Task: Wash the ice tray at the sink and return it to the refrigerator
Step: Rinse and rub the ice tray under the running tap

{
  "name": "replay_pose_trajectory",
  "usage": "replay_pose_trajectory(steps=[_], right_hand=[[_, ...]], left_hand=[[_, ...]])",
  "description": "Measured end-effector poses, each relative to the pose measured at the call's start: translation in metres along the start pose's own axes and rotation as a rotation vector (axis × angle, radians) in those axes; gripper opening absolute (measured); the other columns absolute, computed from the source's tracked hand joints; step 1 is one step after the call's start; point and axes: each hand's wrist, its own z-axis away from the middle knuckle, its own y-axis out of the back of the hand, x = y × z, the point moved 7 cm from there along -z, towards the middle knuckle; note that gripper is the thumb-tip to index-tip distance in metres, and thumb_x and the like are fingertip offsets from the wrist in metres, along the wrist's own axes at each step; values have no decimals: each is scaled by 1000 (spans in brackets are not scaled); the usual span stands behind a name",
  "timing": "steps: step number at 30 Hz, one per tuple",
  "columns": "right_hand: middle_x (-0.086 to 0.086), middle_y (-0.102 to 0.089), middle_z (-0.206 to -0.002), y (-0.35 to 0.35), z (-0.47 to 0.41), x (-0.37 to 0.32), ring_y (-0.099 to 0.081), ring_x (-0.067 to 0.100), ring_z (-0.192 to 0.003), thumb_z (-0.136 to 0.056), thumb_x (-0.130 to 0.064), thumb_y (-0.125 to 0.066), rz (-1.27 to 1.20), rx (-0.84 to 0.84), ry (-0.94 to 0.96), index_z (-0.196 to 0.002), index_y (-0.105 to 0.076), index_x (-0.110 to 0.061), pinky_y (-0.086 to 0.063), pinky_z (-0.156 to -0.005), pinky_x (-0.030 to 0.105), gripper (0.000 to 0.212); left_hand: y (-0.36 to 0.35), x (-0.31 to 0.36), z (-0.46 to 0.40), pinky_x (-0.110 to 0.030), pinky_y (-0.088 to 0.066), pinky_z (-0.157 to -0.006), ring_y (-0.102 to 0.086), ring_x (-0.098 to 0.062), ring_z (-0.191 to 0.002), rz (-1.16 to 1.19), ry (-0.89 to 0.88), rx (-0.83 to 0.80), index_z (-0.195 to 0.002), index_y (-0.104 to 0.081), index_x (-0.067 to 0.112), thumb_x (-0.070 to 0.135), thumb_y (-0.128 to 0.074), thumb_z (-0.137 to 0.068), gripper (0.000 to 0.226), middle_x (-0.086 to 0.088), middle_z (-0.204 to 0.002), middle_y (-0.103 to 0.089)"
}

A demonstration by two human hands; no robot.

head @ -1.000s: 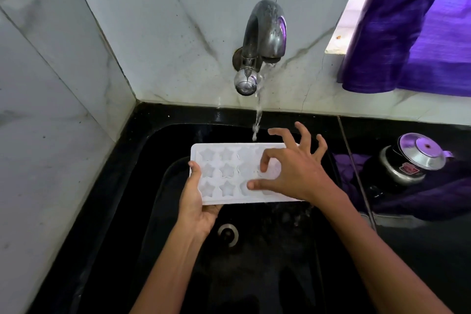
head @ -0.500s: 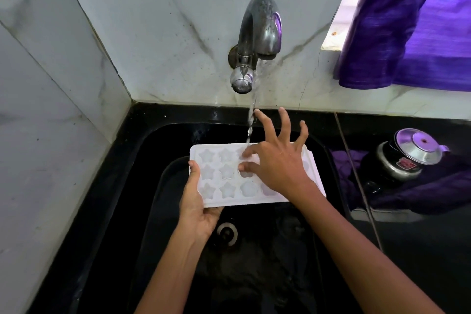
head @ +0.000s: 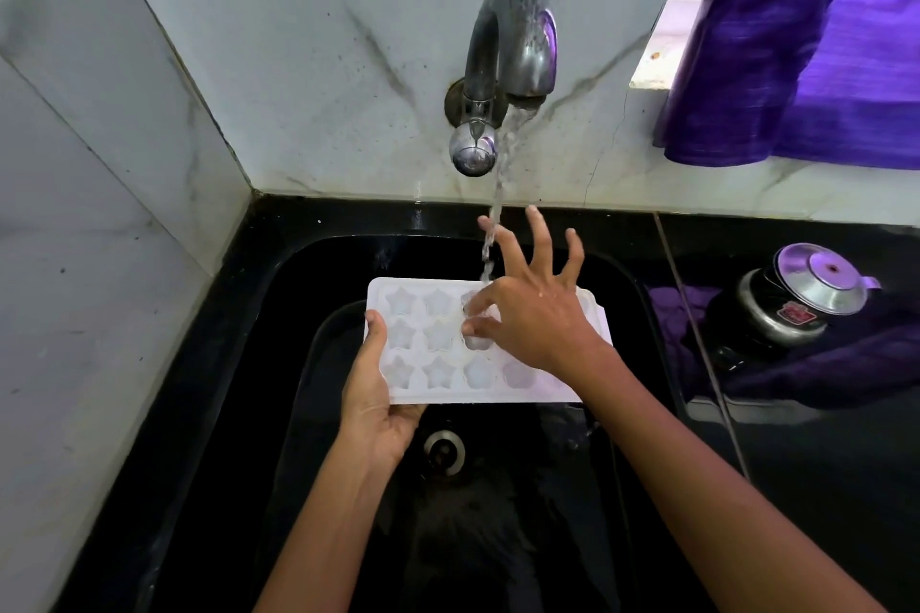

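we are in the washing step, by our reading; the ice tray [head: 438, 348] is held level over the black sink [head: 239, 363], under the stream from the tap [head: 508, 65], and water lands in the top row near its middle; our left hand [head: 376, 393] grips the tray's left end, thumb on the rim and fingers curled beneath; our right hand [head: 532, 319] lies over the tray's middle, thumb and forefinger rubbing at a wet pocket while the other three fingers stand spread and raised; the rinse looks only partly done, since the pockets on the left seem not yet under the stream; turning off the tap, shaking the tray dry and carrying it to the refrigerator, which is out of sight, are all left; counting now: one tray, three rows of star pockets, ten pockets showing and the rest hidden under the right hand; one tap, one drain [head: 444, 450], one lidded steel pot [head: 796, 299] on the counter to the right, and one purple curtain [head: 806, 40] above it.
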Motion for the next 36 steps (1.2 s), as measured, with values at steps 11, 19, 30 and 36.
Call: replay_pose_trajectory(steps=[11, 19, 30, 36], right_hand=[[-9, -2, -158, -2, -4, 5, 20, 33, -142, -72, -59, -68, -77, 25, -70, -87, -74, -36, 9, -108, 61, 28], [-9, 6, -158, -15, 21, 0, 28, 28, -137, -83, -70, -44, -99, 53, -73, -107, -66, -44, 16, -103, 53, 42], [-8, 11, -159, -7, 10, -1, 29, 32, -139, -87, -58, -49, -55, 41, -2, -107, -67, -43, 18, -104, 51, 31], [-9, -7, -158, 0, 6, 9, 18, 28, -139, -66, -74, -60, -69, 124, -14, -81, -73, -40, 14, -105, 53, 39]], left_hand=[[2, 0, -3, -51, -53, -88, -69, -35, -100, -5, 7, 9, -124, -61, 12, 62, -52, -79, 67, -16, -112, -70], [-6, 6, -2, -47, -56, -79, -70, -33, -97, 59, -2, -2, -119, -63, 13, 55, -49, -90, 53, -14, -108, -72], [-15, 15, -8, -43, -58, -76, -71, -32, -94, 54, -25, -4, -113, -65, 13, 47, -55, -90, 42, -13, -106, -73], [-14, 10, -8, -45, -56, -80, -71, -31, -94, 55, -22, -24, -117, -64, 14, 47, -52, -91, 43, -12, -106, -73]])
